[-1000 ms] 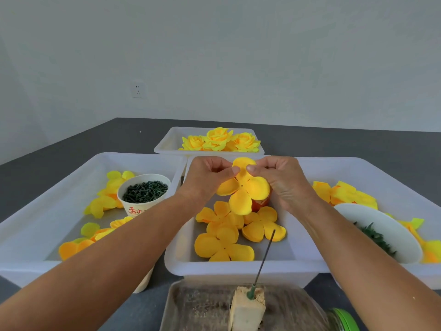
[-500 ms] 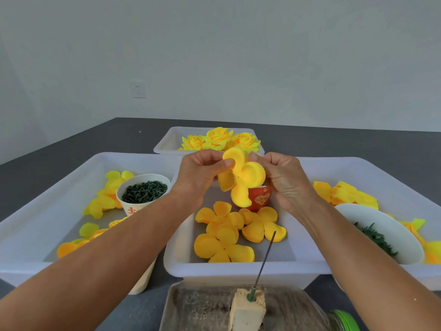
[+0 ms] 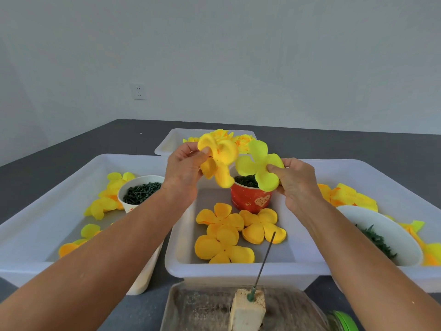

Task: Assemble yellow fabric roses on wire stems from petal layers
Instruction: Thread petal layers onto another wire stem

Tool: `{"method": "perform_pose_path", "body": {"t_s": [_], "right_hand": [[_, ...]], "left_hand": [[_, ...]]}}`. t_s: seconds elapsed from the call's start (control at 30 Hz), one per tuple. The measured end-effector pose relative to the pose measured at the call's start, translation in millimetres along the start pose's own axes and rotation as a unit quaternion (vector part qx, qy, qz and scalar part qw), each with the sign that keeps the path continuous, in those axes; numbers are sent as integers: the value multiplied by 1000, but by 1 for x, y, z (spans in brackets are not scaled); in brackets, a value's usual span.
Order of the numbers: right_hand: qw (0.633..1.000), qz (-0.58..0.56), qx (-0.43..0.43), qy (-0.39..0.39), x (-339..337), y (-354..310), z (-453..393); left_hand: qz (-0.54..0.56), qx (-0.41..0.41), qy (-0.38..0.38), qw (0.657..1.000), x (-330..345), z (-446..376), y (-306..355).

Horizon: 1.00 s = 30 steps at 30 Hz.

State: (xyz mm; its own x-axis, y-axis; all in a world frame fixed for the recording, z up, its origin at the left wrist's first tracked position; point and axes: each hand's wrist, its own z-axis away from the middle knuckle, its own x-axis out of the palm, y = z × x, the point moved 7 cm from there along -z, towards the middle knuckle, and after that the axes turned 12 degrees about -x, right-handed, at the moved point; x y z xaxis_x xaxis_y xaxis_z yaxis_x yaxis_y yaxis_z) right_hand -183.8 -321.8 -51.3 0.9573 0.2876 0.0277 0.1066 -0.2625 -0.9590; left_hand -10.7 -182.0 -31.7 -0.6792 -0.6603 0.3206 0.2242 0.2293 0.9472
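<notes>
Cup [image 3: 249, 199] — behind held petal layers [image 3: 259, 167].

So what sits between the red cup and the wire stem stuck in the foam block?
In the head view, loose orange-yellow petal layers lie on the tray floor between the red cup and the wire stem.

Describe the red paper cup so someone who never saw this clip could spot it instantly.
Start at the middle white tray, the one nearest the wire stem. At its far end, just below the two hands holding petal layers, stands the red paper cup. It holds dark green pieces like the white cup in the left tray, but it alone is red.
</notes>
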Motion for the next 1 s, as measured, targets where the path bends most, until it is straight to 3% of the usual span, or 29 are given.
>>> {"method": "perform_pose_path", "body": {"t_s": [0.1, 0.33, 0.53, 0.63, 0.7, 0.77, 0.87, 0.93, 1.0], "right_hand": [[999, 11, -22, -46, 7, -4, 3], [977, 130, -119, -122, 18, -9, 5], [897, 300, -122, -301, 39, 3, 19], [862, 323, -100, -377, 45, 10, 27], [868, 319, -108, -365, 44, 9, 26], [898, 284, -131, -308, 42, 0, 22], [966, 71, -66, -240, 37, -8, 19], [964, 1, -57, -259, 39, -11, 22], [955, 15, -108, -276, 41, -17, 26]], "left_hand": [[5, -29, 47, 998, -8, -2, -4], [28, -42, 54, 997, -11, -2, -2], [-85, 9, 61, 994, -3, 4, 1], [-143, 45, 33, 988, 8, 7, 3], [-170, 57, 9, 984, 13, 9, 1], [-202, 73, -12, 977, 17, 10, 0], [-268, 104, -27, 958, 20, 11, -2], [-295, 115, -43, 947, 24, 13, -5], [-312, 118, -60, 941, 27, 15, -6]]}}
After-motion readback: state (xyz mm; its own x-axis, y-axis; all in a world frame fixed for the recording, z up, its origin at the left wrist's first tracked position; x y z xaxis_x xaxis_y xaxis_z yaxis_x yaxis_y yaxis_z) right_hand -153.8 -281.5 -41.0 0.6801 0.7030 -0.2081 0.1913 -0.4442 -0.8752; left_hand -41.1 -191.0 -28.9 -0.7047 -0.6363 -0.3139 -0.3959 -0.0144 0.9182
